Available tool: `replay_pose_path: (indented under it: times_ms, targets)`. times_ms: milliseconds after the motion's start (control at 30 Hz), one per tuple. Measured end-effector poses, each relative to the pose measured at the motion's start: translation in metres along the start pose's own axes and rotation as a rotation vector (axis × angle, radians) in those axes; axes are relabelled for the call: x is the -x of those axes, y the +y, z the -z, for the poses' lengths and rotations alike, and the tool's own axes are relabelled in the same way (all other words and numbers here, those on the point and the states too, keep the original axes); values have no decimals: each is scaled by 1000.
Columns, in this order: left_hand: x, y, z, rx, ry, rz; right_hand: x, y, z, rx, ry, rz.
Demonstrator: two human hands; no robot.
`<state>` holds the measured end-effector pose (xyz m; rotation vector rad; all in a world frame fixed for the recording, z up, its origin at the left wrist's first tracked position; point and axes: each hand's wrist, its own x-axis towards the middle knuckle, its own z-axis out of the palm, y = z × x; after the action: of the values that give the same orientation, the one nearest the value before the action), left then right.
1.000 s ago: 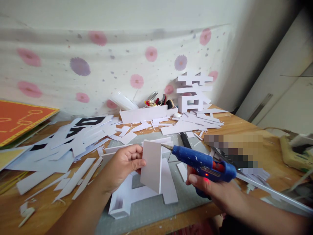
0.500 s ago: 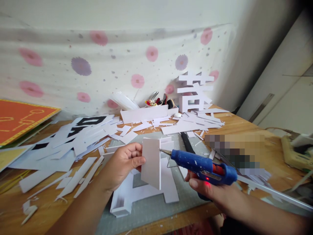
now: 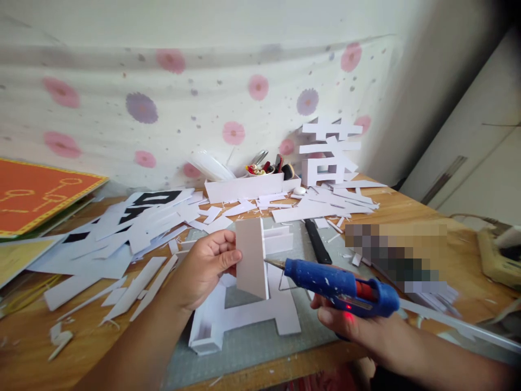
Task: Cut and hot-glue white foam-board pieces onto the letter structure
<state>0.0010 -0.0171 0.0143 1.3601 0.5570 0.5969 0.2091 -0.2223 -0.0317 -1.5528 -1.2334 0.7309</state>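
Observation:
Pinched at its left edge, a white foam board piece [image 3: 249, 258] stands upright in my left hand [image 3: 214, 266]. My right hand [image 3: 350, 323] is wrapped round a blue hot glue gun [image 3: 337, 285], whose red light glows. The gun's metal nozzle tip meets the right edge of the board piece, around mid-height. Below and behind lies a partly built white foam board character [image 3: 248, 317], with side walls standing at its left end and back. It rests on a grey-green cutting mat [image 3: 244, 366]. My left thumb shows in front of the board, while some fingertips are hidden behind it.
A black-handled cutter [image 3: 316, 241] lies on the mat. White offcuts [image 3: 138, 288] and paper sheets cover the left. Behind stand a white box of tools [image 3: 244, 188] and a finished white character [image 3: 325, 152]. A metal ruler [image 3: 459, 325] sits right.
The glue gun's nozzle has moved down along the board piece's right edge. The board piece has risen slightly, and the whole view has shifted a little.

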Motion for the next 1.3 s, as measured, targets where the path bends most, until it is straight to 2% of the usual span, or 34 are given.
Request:
replay_pose_path:
  times_ms: [400, 533, 733, 1100, 1300]
  targets:
    - [-3, -1, 5, 84, 7, -35, 10, 16, 4, 35, -39, 91]
    - [-2, 0, 5, 95, 15, -43, 6, 5, 5, -22, -100, 48]
    - [-4, -2, 5, 99, 0, -45, -5, -20, 5, -85, -231, 122]
    - [-3, -3, 7, 77, 9, -56, -4, -20, 7, 53, -140, 152]
    - [-3, -1, 6, 78, 42, -59, 5, 7, 9, 53, -81, 62]
